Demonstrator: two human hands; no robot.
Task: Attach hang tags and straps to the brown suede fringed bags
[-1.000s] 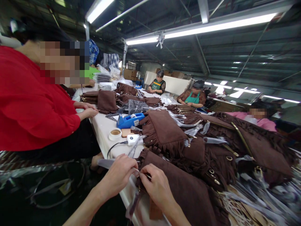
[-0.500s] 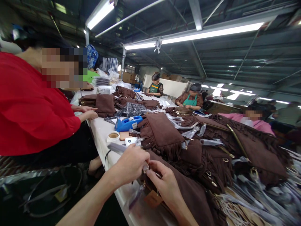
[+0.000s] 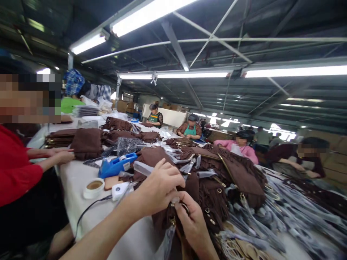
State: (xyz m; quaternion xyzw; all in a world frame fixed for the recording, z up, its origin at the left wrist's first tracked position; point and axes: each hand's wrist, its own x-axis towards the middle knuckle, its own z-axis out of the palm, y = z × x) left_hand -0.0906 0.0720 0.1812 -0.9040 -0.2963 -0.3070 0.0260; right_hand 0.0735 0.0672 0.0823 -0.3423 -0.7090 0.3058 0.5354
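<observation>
My left hand and my right hand meet fingertip to fingertip over a brown suede-like bag. Between the two, the fingers pinch a small metal fitting, partly hidden by the fingertips. Just below it hangs a gold-coloured clasp with clear plastic wrap trailing down. Behind my left hand lies a plastic-wrapped strip, at the edge of more brown fringed bags.
A blue tape dispenser, a tape roll and a small white device with a black cable lie on the left. Plastic-wrapped straps cover the right. A co-worker in red touches stacked bags; other people sit beyond.
The view has swung right, so the table and co-workers appear further left. My hands still pinch together; the gold clasp and its plastic wrap now show below them.
</observation>
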